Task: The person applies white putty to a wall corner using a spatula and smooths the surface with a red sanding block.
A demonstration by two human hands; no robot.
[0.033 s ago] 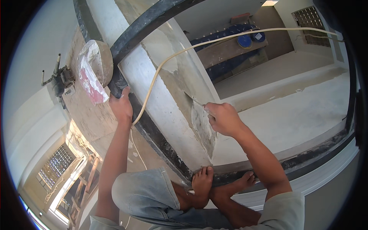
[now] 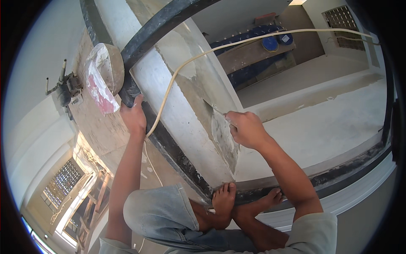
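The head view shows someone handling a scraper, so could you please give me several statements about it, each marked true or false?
1. The right hand holds a thin-bladed scraper. True.
2. The left hand grips a hammer. False: the left hand rests against the black bar.
3. The white-smeared tub is on the picture's left side. True.
4. Both feet wear boots. False: the feet are bare.
5. The cream cable passes to the right of the tub. True.
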